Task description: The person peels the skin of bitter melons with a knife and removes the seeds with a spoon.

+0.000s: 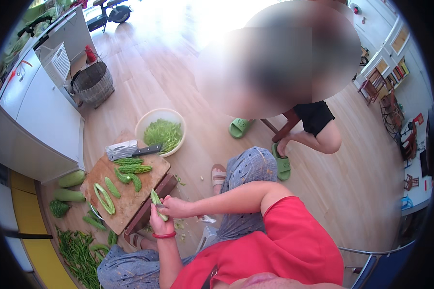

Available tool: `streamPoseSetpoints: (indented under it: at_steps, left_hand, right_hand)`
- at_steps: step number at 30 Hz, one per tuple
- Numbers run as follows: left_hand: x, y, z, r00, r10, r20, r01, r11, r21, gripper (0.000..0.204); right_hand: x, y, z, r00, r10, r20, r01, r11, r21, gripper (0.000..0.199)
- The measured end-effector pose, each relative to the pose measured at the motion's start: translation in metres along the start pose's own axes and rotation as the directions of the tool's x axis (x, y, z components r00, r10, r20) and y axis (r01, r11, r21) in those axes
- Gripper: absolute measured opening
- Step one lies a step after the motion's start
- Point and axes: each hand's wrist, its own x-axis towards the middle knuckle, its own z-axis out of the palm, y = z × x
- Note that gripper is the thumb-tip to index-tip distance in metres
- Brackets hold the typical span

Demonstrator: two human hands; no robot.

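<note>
My left hand (160, 225), with a red band at its wrist, is closed round a halved bitter melon (155, 197) by the near edge of the wooden cutting board (125, 219). Against the same half, my right hand (176, 207) is closed on a small greyish tool whose kind I cannot make out. Whole bitter melons (136, 168) lie on the board, nearer me than the cleaver (123, 150) with its dark handle. Further left on the board are a hollowed bitter melon half (103, 199) and another green piece (113, 187).
A pale bowl (182, 126) of shredded greens stands on the floor beyond the board. Gourds (71, 178) and a heap of green chilies (77, 253) lie to the left. A woven basket (94, 84) stands by a white cabinet (38, 113). Another person sits ahead, in green slippers (282, 164).
</note>
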Motion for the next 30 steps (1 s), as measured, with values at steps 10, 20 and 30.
streamPoseSetpoints:
  at_steps: [10, 20, 30]
  left_hand:
    - [-0.004, 0.021, 0.008, 0.997, 0.015, -0.071, -0.019, 0.998, -0.065, 0.032]
    - [-0.014, 0.015, 0.02, 0.977, 0.179, -0.112, -0.151, 0.963, 0.222, 0.026]
    - [-0.003, 0.028, 0.002, 0.997, 0.079, 0.023, -0.08, 0.995, 0.054, 0.03]
  right_hand:
    - [-0.009, -0.02, -0.007, 0.96, -0.276, 0.047, 0.262, 0.826, -0.498, 0.026]
    - [-0.011, -0.024, -0.012, 0.965, -0.26, 0.011, 0.212, 0.761, -0.613, 0.023]
    - [-0.006, -0.025, -0.002, 0.912, -0.34, 0.228, 0.406, 0.68, -0.61, 0.01]
